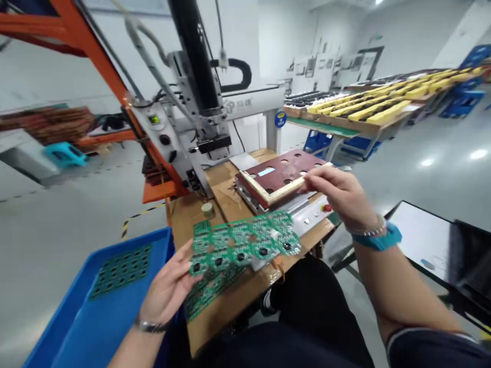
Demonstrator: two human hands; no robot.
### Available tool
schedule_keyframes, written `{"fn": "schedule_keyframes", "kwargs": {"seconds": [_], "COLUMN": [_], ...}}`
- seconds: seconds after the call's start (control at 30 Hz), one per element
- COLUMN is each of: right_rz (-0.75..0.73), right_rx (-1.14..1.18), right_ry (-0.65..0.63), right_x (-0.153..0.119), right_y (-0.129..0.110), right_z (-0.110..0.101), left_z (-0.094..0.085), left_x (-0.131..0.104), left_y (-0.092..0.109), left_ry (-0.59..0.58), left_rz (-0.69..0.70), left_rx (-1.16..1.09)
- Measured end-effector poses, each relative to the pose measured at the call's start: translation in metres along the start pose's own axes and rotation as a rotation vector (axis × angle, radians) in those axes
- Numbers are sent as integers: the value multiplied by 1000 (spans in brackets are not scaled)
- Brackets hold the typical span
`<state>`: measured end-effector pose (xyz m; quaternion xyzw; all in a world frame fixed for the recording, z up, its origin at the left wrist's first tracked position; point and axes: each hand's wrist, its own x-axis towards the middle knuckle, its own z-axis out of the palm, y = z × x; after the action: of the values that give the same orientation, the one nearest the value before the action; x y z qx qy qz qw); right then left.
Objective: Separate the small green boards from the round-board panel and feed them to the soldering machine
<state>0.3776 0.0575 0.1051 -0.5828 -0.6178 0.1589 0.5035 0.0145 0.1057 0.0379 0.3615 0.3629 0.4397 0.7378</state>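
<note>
Left fingers (182,268) clamp a board (241,241); right fingers (321,182) are at the frame (282,192), grip unclear; bin (95,327) beside counter (220,319).

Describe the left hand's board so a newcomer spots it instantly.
Find the brown bench beside the blue bin. Above the bench, the left hand holds a green circuit board by one end. Unlike the bin's board and the green circuitry beneath it, this one is held up.
</note>
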Motion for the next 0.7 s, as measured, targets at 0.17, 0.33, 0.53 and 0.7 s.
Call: {"fn": "schedule_keyframes", "kwargs": {"seconds": [0.17,0.33,0.53,0.7], "right_rz": [124,73,4,-4], "right_rx": [-222,-349,-403,-435], "right_ry": [436,446,454,453], "right_x": [-73,-112,-117,-120], "right_y": [102,155,163,169], "right_z": [26,101,123,123], "left_z": [12,42,75,90], "left_x": [35,92,164,212], "left_y": [22,31,25,24], "left_ry": [181,152,135,145], "left_rz": [129,202,214,210], "left_rx": [-139,-186,-223,-253]}}
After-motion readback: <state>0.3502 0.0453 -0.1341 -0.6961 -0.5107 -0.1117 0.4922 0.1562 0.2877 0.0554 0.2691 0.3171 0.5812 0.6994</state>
